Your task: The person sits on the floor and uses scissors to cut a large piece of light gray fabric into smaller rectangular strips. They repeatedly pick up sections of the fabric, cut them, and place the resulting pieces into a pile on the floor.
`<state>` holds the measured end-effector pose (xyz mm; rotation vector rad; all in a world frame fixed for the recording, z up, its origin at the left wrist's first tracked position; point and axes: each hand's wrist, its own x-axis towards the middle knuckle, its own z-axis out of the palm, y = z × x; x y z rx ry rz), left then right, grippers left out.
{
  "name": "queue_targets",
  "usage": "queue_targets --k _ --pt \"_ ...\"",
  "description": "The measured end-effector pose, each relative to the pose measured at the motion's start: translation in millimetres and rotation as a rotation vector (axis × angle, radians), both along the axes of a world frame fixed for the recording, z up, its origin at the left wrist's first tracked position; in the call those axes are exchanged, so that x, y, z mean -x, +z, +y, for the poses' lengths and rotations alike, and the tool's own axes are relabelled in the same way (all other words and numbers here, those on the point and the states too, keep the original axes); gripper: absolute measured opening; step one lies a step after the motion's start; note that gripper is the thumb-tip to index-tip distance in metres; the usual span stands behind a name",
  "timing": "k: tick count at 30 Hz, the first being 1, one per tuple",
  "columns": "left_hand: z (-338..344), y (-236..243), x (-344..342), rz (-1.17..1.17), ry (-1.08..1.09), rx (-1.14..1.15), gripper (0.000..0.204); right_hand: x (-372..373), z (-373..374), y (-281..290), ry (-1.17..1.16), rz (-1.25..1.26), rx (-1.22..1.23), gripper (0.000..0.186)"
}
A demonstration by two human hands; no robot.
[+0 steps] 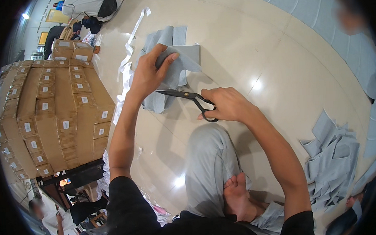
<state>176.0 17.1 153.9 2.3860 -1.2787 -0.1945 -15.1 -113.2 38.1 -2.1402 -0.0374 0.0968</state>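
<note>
My left hand (151, 71) pinches a light grey-blue piece of fabric (181, 55) between thumb and fingers, lifting it over a small stack of similar fabric pieces (156, 103) on the floor. In my right hand (227, 103) is a pair of black-handled scissors (187, 94), with fingers through the handle loops. Their blades point left, toward my left wrist and the stack's lower part. The blades look nearly together. Whether the tips touch any fabric, I cannot tell.
White strips (128, 57) trail along the tiled floor (251, 45) left of the stack. Stacked cardboard boxes (51, 114) stand at left. A heap of grey-blue fabric pieces (332, 162) lies at right. Long cloth (313, 18) spreads along the far right, with other people at the edges.
</note>
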Motion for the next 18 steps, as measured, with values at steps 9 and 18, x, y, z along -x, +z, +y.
queue_targets --k 9,18 --pt "-15.8 -0.6 0.1 -0.010 -0.025 0.008 0.036 17.8 -2.3 -8.0 -0.066 0.017 -0.004 0.057" --pt "-24.1 2.1 11.0 -0.028 -0.043 -0.030 0.040 16.7 0.7 0.2 -0.108 -0.016 0.008 0.061"
